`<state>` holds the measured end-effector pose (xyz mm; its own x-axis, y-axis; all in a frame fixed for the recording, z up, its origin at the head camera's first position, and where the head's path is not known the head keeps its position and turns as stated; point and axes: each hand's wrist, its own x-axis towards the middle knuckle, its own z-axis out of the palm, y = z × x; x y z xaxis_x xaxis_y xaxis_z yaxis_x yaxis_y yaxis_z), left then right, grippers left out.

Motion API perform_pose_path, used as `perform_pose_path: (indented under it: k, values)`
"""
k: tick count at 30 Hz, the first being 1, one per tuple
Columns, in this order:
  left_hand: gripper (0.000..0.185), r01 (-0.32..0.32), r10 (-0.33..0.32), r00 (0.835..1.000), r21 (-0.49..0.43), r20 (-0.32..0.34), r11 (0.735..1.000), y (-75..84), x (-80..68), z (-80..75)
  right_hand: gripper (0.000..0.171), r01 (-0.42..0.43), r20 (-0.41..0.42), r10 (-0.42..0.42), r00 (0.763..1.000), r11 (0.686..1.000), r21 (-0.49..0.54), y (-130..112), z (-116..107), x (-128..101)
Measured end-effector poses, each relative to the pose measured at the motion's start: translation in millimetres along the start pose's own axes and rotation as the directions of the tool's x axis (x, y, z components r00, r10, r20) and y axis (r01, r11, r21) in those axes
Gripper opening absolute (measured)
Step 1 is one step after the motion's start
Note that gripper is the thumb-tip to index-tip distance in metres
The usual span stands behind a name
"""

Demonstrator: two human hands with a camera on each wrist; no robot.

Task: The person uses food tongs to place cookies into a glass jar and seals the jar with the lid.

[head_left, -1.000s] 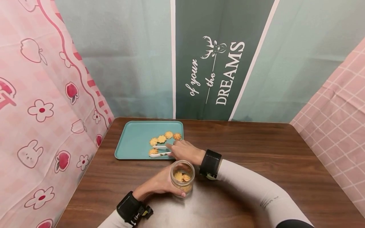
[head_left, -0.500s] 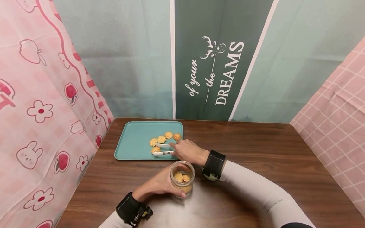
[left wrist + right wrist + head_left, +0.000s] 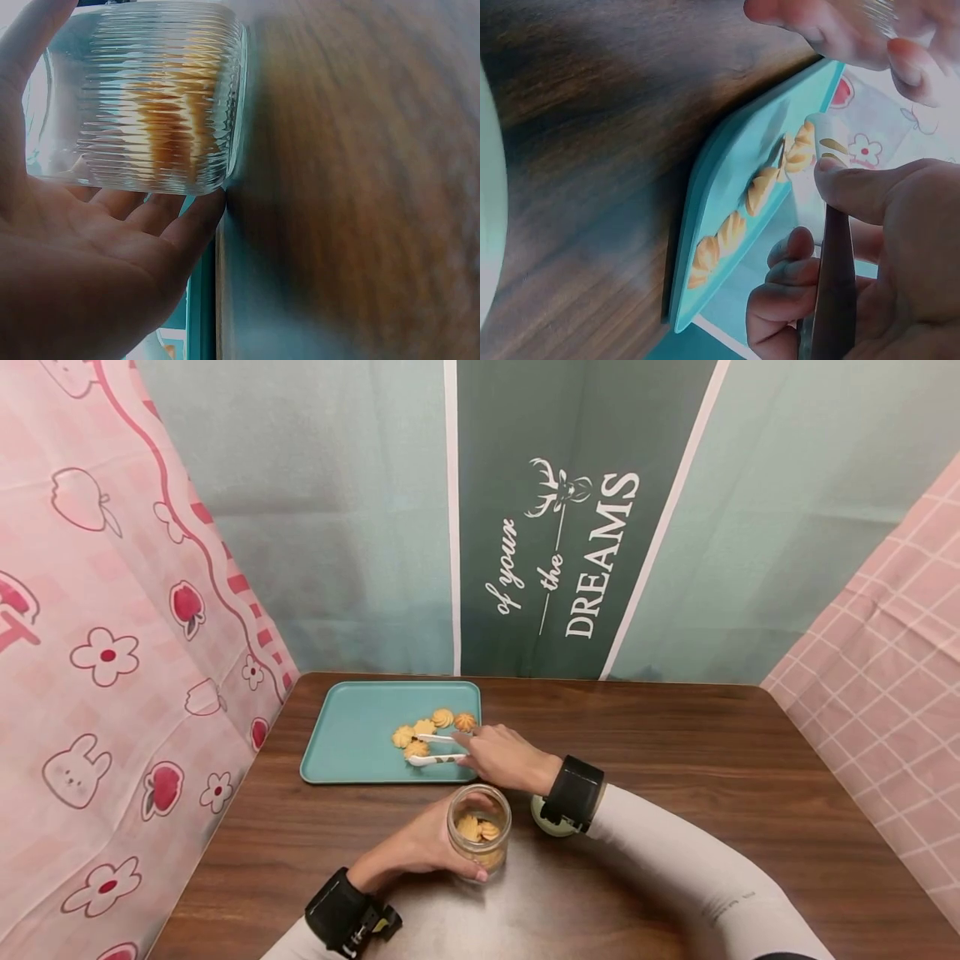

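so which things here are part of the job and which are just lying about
Seemingly part of the job:
jar, held, with some cookies in it
tongs, held at the tray's cookies
tray

Seemingly just about:
round pale green thing, partly hidden, so hard to place
table
curtains

Room over L half of tray (image 3: pixel 348 735) & far R of table (image 3: pixel 750 760). Cookies (image 3: pixel 402 737), tongs (image 3: pixel 438 760) & R hand (image 3: pixel 513 757) block tray's R half; jar (image 3: pixel 480 835) nr its front; curtain (image 3: pixel 360 568) behind.
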<state>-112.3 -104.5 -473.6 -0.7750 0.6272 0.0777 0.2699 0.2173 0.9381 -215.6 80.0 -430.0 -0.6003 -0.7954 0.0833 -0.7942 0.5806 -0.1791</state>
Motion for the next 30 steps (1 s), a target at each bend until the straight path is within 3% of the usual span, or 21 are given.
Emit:
perform_pose_path:
  k: [13, 20, 30]
  values:
    - [0.083, -0.006, 0.006, 1.0, -0.018, 0.009, 1.0, -0.5, 0.3, -1.4, 0.042, -0.014, -0.041, 0.011, 0.999, 0.998, -0.067, 4.8, -12.0, -12.0]
    - [0.085, -0.007, 0.007, 1.0, -0.033, 0.007, 0.999, -0.6, 1.0, 0.0, 0.034, -0.01, -0.037, 0.007, 0.999, 0.998, -0.068, 8.3, -14.5, -18.7]
    - [0.089, 0.009, -0.008, 1.0, -0.025, 0.008, 1.0, 0.6, 0.1, -1.3, 0.035, 0.006, -0.092, -0.013, 0.996, 0.997, -0.077, 8.1, -20.7, -27.5]
